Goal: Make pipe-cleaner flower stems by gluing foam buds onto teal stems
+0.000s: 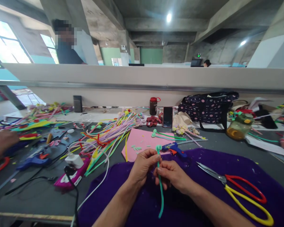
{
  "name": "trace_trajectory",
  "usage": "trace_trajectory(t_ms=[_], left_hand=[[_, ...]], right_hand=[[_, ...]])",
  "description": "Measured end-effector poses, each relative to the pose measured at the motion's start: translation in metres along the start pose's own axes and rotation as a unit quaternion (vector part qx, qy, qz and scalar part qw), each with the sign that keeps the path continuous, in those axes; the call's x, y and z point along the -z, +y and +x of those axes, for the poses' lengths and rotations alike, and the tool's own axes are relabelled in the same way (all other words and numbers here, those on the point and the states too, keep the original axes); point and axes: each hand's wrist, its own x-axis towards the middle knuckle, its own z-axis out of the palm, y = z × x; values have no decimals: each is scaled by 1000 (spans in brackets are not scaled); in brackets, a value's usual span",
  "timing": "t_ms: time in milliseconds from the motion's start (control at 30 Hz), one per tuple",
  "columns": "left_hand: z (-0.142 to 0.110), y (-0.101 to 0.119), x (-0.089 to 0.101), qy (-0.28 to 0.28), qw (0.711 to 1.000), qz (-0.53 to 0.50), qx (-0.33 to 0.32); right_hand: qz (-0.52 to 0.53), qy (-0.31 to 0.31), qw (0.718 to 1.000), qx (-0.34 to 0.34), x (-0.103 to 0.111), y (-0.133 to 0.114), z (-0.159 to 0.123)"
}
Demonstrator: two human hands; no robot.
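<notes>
A green pipe cleaner [161,197] hangs nearly upright in front of me, its top end curled into a small knot. My left hand [141,166] pinches it just below the curled top. Lower down, my right hand [174,174] closes its thumb and fingers round the stem. Behind my hands, a blue glue gun [174,148] lies at the edge of a pink sheet [138,138]. On that sheet are short green pieces [136,148] and another green pipe cleaner with a curled head [154,133]. Open scissors [224,179] with red and yellow handles rest on purple cloth [204,206] to the right.
A heap of coloured pipe cleaners [111,129] spreads left of the sheet. A power strip [72,176] with a white plug and cables lies nearer. A co-worker's hand [4,142] is at far left. Behind stand a phone [167,117], bottle [153,107], bag [203,110] and jug [239,127].
</notes>
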Motion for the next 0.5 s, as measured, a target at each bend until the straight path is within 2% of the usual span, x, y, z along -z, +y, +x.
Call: trace_trajectory(t_ms=[100, 200, 300, 400, 500], left_hand=[[0, 0, -1, 3, 1000, 24, -10], [-1, 1, -1, 17, 996, 74, -51], [-2, 2, -2, 31, 982, 150, -112], [-3, 2, -4, 38, 961, 223, -162], [-4, 1, -4, 48, 942, 273, -188]], right_hand=[[-11, -7, 1000, -8, 2, 1, 2], [-61, -4, 998, 12, 6, -4, 1], [-92, 93, 990, 61, 15, -16, 0], [-68, 206, 970, 111, 24, -26, -2], [-59, 228, 962, 140, 28, -29, -3]])
